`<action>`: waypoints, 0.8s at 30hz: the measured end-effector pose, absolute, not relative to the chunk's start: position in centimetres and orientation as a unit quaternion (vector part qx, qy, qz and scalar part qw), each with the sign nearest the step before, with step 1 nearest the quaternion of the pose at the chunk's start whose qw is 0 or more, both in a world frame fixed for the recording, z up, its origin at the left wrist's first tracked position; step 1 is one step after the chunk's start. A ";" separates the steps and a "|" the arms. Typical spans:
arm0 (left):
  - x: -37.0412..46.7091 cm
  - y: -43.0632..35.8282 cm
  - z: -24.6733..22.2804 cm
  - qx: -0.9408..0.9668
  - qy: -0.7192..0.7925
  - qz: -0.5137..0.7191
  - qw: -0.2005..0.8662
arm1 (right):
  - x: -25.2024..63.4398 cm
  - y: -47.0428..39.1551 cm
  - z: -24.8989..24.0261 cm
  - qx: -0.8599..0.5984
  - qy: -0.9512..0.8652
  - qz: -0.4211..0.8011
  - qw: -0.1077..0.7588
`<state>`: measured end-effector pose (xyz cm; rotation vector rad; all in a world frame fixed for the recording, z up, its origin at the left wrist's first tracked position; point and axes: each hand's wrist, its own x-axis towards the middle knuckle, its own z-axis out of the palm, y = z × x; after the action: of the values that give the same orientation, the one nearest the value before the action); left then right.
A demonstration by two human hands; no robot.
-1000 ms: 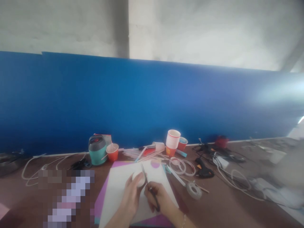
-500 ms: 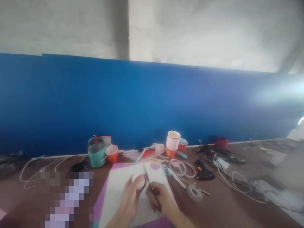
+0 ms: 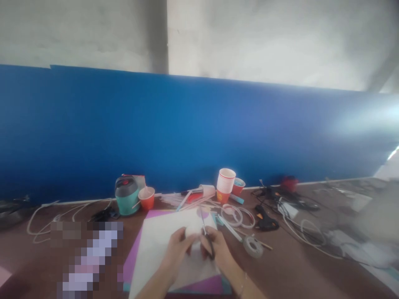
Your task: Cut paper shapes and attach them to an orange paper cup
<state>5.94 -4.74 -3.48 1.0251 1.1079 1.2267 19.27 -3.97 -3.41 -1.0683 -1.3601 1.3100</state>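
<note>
Leftward on the table (image 3: pixel 280 272), a looped white cable (image 3: pixel 30 224), then farther right a turquoise container (image 3: pixel 127 203) with a dark lid, just beside an orange paper cup (image 3: pixel 146 199). Next, near and central, a purple sheet (image 3: pixel 132 259) under a white sheet (image 3: pixel 149 245). Over the white sheet, left hand (image 3: pixel 178 247) with fingers closed on a white round piece (image 3: pixel 192 230). Immediately right of the piece, scissors (image 3: pixel 203 226), blades toward the far side; contact between blades and piece impossible to tell. Around the handles, curled fingers of the right hand (image 3: pixel 218 247). Farther off, stacked paper cups (image 3: pixel 226 185); then, nearer and rightward, a tape roll (image 3: pixel 247 247); beyond, a black glue gun (image 3: pixel 266 221).
</note>
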 end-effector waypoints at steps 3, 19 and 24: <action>5.7 -4.8 -3.2 0.416 0.454 0.556 0.558 | 19.1 -3.9 -3.8 -0.443 -0.567 0.547 0.428; 5.3 -4.5 -3.3 0.289 0.317 0.620 0.657 | 18.9 -4.3 -4.4 -0.411 -0.601 0.573 0.376; 5.2 -4.4 -3.4 0.308 0.322 0.601 0.663 | 18.9 -4.0 -5.4 -0.402 -0.610 0.573 0.370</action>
<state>5.17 -4.44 -3.35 0.6968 0.7266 1.3582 18.93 -3.99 -5.38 -1.0314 -1.5657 1.4712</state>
